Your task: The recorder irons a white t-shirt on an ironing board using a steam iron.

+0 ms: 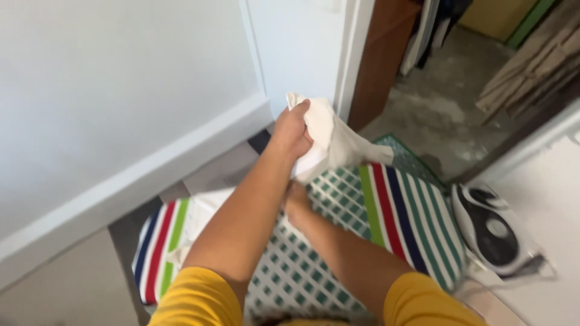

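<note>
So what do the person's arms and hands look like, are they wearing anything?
Both arms wear short yellow sleeves that end above the elbow, so the forearms are bare. The left hand and right hand have no gloves. No rings, watch or bracelets show.

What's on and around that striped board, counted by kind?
White cloths: 1, gripped by the left hand, with the right hand lower down on it
Ironing boards with a striped cover: 1
Irons: 1
Total: 3
</note>
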